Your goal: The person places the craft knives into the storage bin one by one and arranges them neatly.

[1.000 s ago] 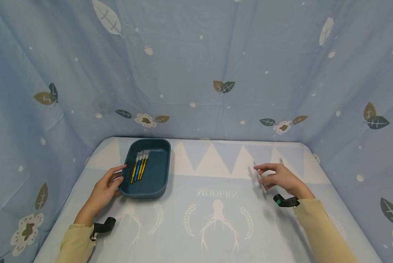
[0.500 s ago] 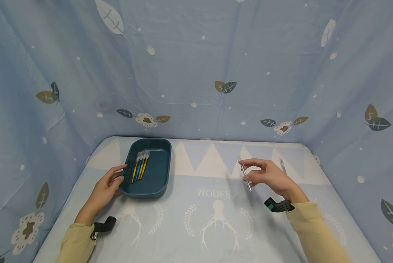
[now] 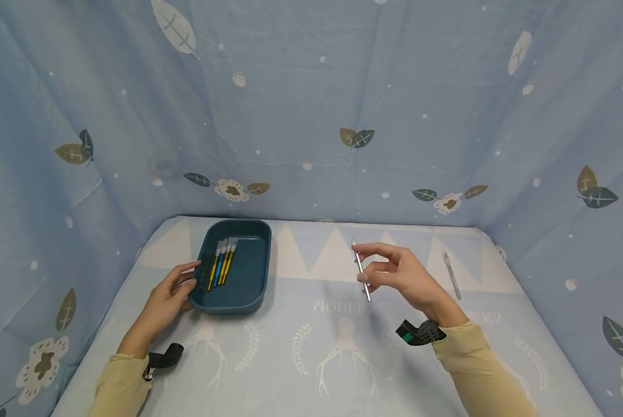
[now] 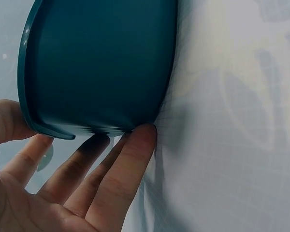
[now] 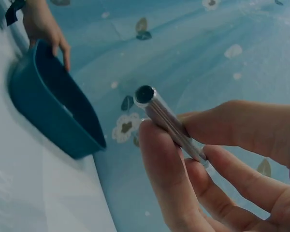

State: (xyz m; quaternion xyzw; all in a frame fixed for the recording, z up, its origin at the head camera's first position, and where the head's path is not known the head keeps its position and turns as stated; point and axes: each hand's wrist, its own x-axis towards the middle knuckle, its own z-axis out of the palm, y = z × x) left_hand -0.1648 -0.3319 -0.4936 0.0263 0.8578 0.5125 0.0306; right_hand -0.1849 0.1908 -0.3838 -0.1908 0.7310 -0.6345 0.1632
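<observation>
Head view: right hand (image 3: 402, 278) pinched silver tool (image 3: 361, 272); left hand (image 3: 167, 295), fingers straight, steadied tray (image 3: 254, 286) at 9 o'clock. Advisable: keep the pinch firm and level.

Tray (image 4: 101, 63) cut off at top, brush tips (image 3: 225, 245) too small

Blue leaf-and-flower print curtain (image 3: 311, 104) on 3 sides, pale blue tablecloth (image 3: 342, 347) with deer motif, soft even light
</observation>
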